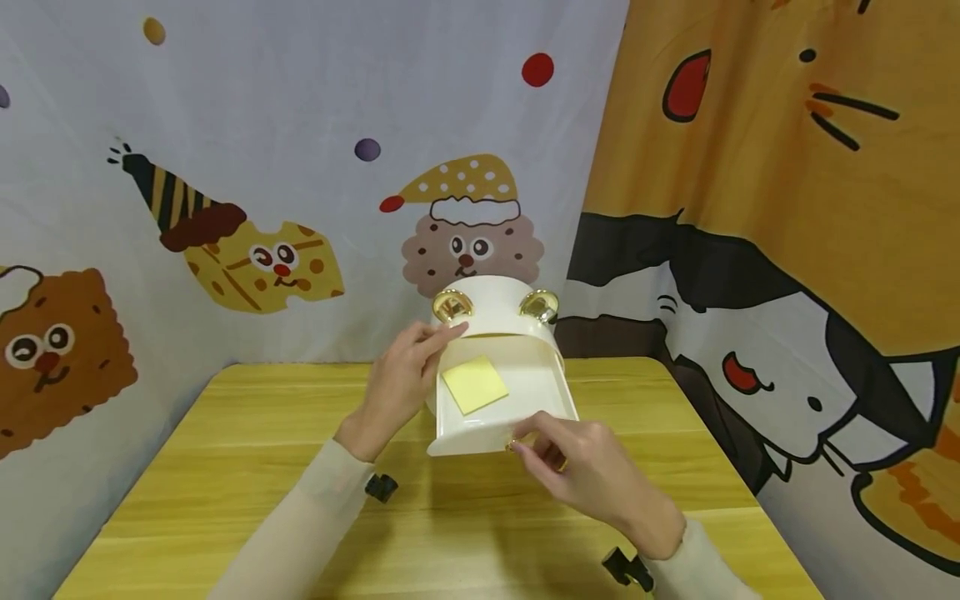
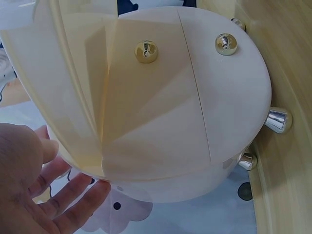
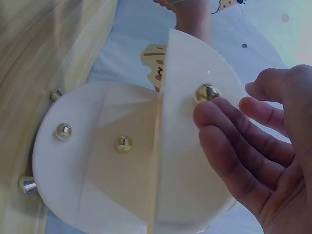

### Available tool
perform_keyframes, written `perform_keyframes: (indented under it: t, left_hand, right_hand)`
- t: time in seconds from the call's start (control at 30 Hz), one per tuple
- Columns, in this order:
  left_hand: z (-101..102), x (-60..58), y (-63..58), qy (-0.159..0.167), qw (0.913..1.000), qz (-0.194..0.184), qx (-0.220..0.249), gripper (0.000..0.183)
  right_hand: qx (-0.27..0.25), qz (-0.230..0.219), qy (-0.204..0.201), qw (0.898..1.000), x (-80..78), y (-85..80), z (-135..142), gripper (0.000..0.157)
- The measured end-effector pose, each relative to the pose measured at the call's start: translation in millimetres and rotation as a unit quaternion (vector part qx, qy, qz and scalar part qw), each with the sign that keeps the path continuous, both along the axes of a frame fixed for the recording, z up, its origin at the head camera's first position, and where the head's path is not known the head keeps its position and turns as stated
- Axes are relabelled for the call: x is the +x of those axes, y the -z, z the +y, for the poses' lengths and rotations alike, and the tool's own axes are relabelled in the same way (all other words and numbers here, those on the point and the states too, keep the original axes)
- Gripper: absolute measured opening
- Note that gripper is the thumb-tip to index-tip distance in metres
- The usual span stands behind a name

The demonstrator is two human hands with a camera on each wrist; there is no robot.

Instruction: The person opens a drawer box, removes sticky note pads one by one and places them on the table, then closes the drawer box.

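Observation:
A white rounded desk organizer (image 1: 497, 302) with two gold ear-shaped pieces (image 1: 538, 306) stands on the table. Its top drawer (image 1: 543, 387) is pulled out toward me, and a pad of yellow sticky notes (image 1: 476, 385) lies inside at the left. My right hand (image 1: 588, 467) pinches the small gold drawer knob (image 3: 208, 92) on the drawer's front panel. Against the organizer's left side is my left hand (image 1: 401, 375), index finger reaching along its top edge. In the left wrist view its fingers (image 2: 80, 195) are spread, their tips at the shell's rim.
Below the open drawer, two lower fronts each carry a gold knob (image 2: 146, 51). Shiny metal feet (image 2: 279, 120) lift the organizer off the wood-grain table (image 1: 285, 467). A cartoon-printed curtain (image 1: 300, 100) hangs right behind the table and along its right side.

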State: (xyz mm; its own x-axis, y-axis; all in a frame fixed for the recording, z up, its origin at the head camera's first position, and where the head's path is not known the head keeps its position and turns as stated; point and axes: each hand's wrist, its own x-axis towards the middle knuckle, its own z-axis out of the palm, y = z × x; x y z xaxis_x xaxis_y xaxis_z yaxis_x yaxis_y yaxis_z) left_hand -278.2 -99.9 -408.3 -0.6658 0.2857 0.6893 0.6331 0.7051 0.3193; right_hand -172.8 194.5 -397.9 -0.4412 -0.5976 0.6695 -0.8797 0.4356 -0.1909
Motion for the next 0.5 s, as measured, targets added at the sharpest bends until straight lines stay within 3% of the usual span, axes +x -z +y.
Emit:
perform_keyframes:
  t: [0.2, 0.5]
  left_hand:
    - [1, 1.9, -1.5, -0.005, 1.0000, 0.003, -0.001, 0.049]
    - [3, 1.8, -2.9, -0.003, 0.9999, 0.010, 0.003, 0.047]
  right_hand:
    - [-0.011, 0.023, -0.001, 1.000, -2.8, -14.1, 6, 0.012]
    - [0.002, 0.057, 0.041, 0.998, -7.2, -35.0, 16, 0.013]
